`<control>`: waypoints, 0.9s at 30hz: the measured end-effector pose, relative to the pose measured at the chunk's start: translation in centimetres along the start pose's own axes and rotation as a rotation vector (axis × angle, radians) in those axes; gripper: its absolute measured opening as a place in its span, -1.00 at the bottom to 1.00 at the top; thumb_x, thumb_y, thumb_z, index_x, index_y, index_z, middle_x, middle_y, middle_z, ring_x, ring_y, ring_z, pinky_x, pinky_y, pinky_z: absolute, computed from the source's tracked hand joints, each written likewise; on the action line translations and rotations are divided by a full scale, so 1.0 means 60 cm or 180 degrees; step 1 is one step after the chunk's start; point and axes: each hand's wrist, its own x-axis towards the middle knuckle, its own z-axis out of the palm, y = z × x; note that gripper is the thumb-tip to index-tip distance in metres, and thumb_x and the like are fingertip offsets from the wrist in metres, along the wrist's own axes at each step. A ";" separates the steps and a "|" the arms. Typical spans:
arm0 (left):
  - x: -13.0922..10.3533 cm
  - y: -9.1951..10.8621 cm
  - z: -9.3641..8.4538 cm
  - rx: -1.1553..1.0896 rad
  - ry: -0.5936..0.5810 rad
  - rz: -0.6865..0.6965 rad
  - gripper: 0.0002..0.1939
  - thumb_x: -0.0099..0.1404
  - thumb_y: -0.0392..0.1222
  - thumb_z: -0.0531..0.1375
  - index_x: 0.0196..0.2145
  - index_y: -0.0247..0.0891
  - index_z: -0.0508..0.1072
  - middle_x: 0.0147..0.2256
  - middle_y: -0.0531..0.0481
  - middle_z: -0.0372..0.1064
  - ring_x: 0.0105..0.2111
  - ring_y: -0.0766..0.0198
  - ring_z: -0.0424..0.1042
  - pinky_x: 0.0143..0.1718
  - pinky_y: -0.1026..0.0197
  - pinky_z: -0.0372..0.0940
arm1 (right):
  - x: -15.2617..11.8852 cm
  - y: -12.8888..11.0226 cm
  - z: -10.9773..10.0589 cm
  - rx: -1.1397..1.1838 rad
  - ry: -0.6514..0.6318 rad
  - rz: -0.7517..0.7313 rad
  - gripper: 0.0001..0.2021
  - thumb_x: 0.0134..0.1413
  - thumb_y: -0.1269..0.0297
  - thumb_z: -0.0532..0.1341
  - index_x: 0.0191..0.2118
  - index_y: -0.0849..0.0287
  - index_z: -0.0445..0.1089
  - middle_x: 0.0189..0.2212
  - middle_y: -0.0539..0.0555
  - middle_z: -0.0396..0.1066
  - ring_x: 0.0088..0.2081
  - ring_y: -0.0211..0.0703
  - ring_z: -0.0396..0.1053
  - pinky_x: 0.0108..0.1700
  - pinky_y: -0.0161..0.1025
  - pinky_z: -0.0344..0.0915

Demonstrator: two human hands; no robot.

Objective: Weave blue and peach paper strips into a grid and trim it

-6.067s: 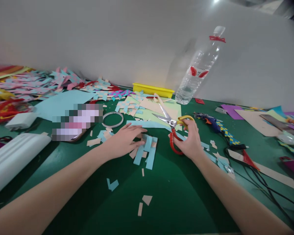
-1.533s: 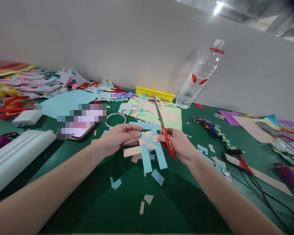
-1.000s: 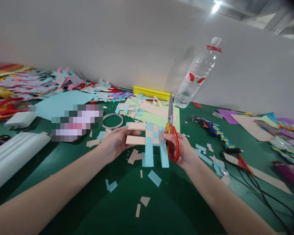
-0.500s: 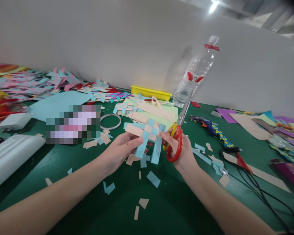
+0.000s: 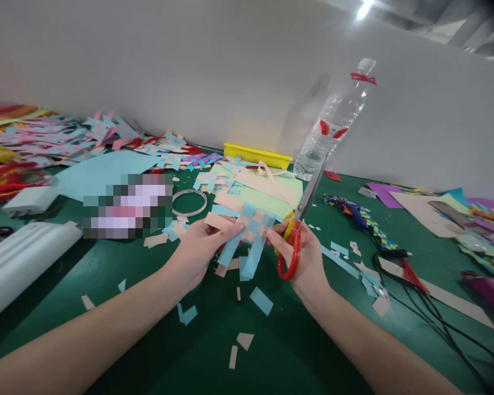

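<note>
A woven paper piece (image 5: 254,226) in blue and peach checks is held up at the middle, with loose strip ends hanging toward me. My left hand (image 5: 201,247) pinches its left side, thumb on top near a peach strip end. At its right edge, my right hand (image 5: 307,255) grips it between thumb and fingers. That same hand also keeps a pair of scissors (image 5: 298,219) with red and yellow handles, blades pointing up and away. The fingers beneath the weave are partly hidden. Below lie blue and peach paper scraps (image 5: 262,301).
A water bottle (image 5: 333,123) stands tilted-looking by the grey wall, beside a yellow tray (image 5: 257,155). A silver ring (image 5: 189,203), pale green paper (image 5: 267,200) and a white charger (image 5: 31,201) lie left of centre or behind. Black cables (image 5: 432,312) run along the right.
The woven piece has tilted and dropped slightly, its hanging strips now slanting left. The right hand has turned a little with the scissors. The view has shifted slightly.
</note>
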 end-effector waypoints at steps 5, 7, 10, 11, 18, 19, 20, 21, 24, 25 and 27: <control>0.013 0.017 -0.020 0.0521 0.0284 0.0851 -0.85 0.06 -0.10 0.34 -0.47 -0.22 0.52 -0.37 0.00 0.50 -0.31 0.21 0.46 -0.27 0.23 0.38 | 0.016 -0.004 -0.011 -0.0420 0.0265 -0.0313 -0.71 -0.13 0.29 0.33 -0.36 0.08 0.16 -0.40 -0.07 0.31 -0.38 -0.30 0.31 -0.24 -0.26 0.32; 0.015 0.029 -0.033 0.1064 0.0444 0.1256 -0.82 0.10 -0.06 0.31 -0.49 -0.22 0.52 -0.41 0.00 0.49 -0.36 0.20 0.45 -0.31 0.22 0.36 | 0.025 -0.008 -0.021 -0.0874 0.0231 -0.0453 -0.70 -0.13 0.27 0.33 -0.35 0.08 0.16 -0.46 -0.10 0.25 -0.41 -0.31 0.28 -0.25 -0.27 0.31; 0.019 0.043 -0.053 0.1791 0.0692 0.1863 -0.85 0.10 -0.06 0.31 -0.43 -0.17 0.54 -0.40 0.01 0.50 -0.35 0.16 0.45 -0.32 0.22 0.33 | 0.035 -0.013 -0.041 -0.1505 0.0276 -0.0807 -0.66 -0.10 0.23 0.31 -0.26 0.05 0.12 -0.44 -0.08 0.22 -0.43 -0.29 0.25 -0.35 -0.28 0.29; 0.021 0.046 -0.060 0.2016 0.0798 0.2121 -0.88 0.10 -0.07 0.30 -0.46 -0.15 0.53 -0.39 0.02 0.50 -0.34 0.17 0.45 -0.29 0.23 0.32 | 0.037 -0.014 -0.048 -0.1858 0.0255 -0.0997 -0.64 -0.09 0.23 0.30 -0.21 0.05 0.11 -0.41 -0.05 0.23 -0.42 -0.27 0.25 -0.37 -0.28 0.28; 0.038 0.037 -0.083 0.3125 0.0595 0.2985 -0.90 0.21 -0.14 0.20 -0.35 -0.10 0.53 -0.26 0.01 0.50 -0.19 0.17 0.43 -0.01 0.14 0.23 | 0.047 0.005 -0.107 -0.3989 0.0242 -0.3047 -0.69 -0.08 0.30 0.23 -0.15 0.12 0.22 -0.25 0.14 0.31 -0.18 0.01 0.31 -0.17 -0.07 0.28; 0.039 0.034 -0.081 0.3222 0.0487 0.3006 -0.89 0.21 -0.15 0.19 -0.34 -0.10 0.53 -0.25 0.00 0.50 -0.17 0.16 0.42 0.03 0.11 0.20 | 0.049 0.009 -0.112 -0.4102 0.0247 -0.3142 -0.70 -0.08 0.32 0.22 -0.15 0.12 0.22 -0.26 0.14 0.32 -0.18 0.01 0.31 -0.16 -0.07 0.27; 0.039 0.031 -0.079 0.3285 0.0381 0.3011 -0.89 0.21 -0.16 0.19 -0.34 -0.10 0.54 -0.25 0.00 0.50 -0.15 0.15 0.41 0.07 0.09 0.17 | 0.050 0.012 -0.115 -0.4168 0.0235 -0.3211 -0.69 -0.08 0.32 0.22 -0.15 0.13 0.23 -0.27 0.14 0.32 -0.18 0.02 0.31 -0.16 -0.07 0.26; 0.040 0.028 -0.077 0.3311 0.0291 0.2999 -0.89 0.21 -0.17 0.19 -0.34 -0.09 0.54 -0.24 0.01 0.50 -0.14 0.14 0.41 0.10 0.07 0.13 | 0.052 0.013 -0.117 -0.4215 0.0231 -0.3246 -0.69 -0.08 0.31 0.22 -0.14 0.13 0.23 -0.27 0.14 0.32 -0.19 0.01 0.31 -0.16 -0.07 0.26; 0.040 0.021 -0.069 0.3278 0.0109 0.2937 -0.89 0.19 -0.17 0.19 -0.35 -0.09 0.54 -0.25 0.02 0.51 -0.16 0.14 0.42 0.14 0.03 0.07 | 0.053 0.012 -0.117 -0.4300 0.0276 -0.3287 -0.69 -0.08 0.28 0.22 -0.15 0.13 0.22 -0.30 0.12 0.31 -0.24 -0.01 0.31 -0.18 -0.09 0.25; 0.040 0.019 -0.067 0.3264 0.0091 0.2945 -0.89 0.19 -0.17 0.19 -0.35 -0.09 0.54 -0.26 0.02 0.51 -0.16 0.14 0.42 0.14 0.03 0.07 | 0.053 0.010 -0.116 -0.4332 0.0307 -0.3297 -0.70 -0.08 0.27 0.23 -0.16 0.12 0.22 -0.32 0.11 0.31 -0.26 -0.02 0.31 -0.19 -0.09 0.24; 0.039 0.017 -0.063 0.3288 0.0047 0.3022 -0.89 0.19 -0.18 0.19 -0.35 -0.09 0.54 -0.26 0.03 0.52 -0.17 0.15 0.43 0.12 0.04 0.09 | 0.051 0.004 -0.114 -0.4388 0.0345 -0.3335 -0.71 -0.07 0.27 0.23 -0.18 0.12 0.22 -0.34 0.10 0.30 -0.28 -0.03 0.31 -0.19 -0.11 0.24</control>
